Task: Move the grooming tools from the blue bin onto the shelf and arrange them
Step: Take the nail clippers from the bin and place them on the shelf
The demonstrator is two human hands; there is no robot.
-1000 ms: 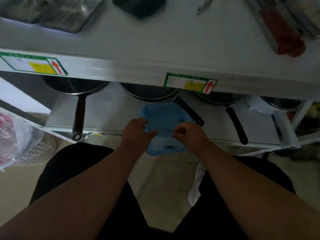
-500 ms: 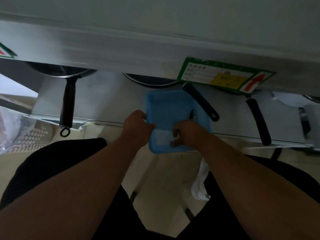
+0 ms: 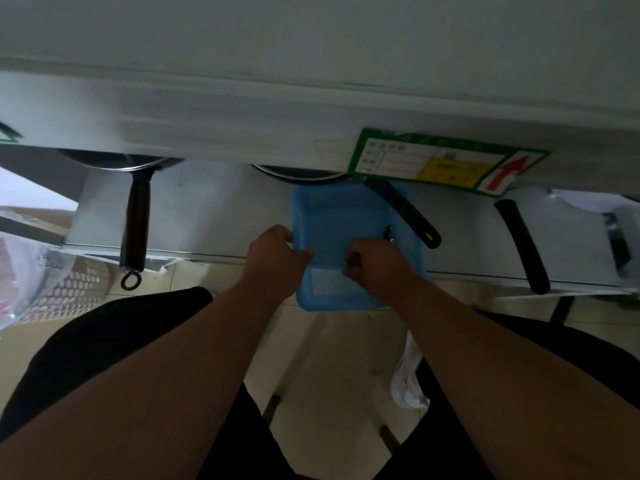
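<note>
A person stands at a grey metal shelf, arms reaching down to a blue bin that sits on the lower tier, just under the shelf's front edge. The left hand holds the bin's left rim, fingers curled over it. The right hand is inside the bin at its right side, fingers curled together, seemingly pinching a small dark tool whose tip pokes up beyond the knuckles; what kind of tool it is cannot be told. The rest of the bin's floor that shows looks bare, so this may be one of the last tools left to lift out, though the hand hides part of it. The top of the shelf is mostly out of view, so how many tools already lie there cannot be judged. Around the bin, dark pan handles jut forward; one crosses the bin's far right corner, close to the right hand. A green label sticks to the shelf edge above the bin.
</note>
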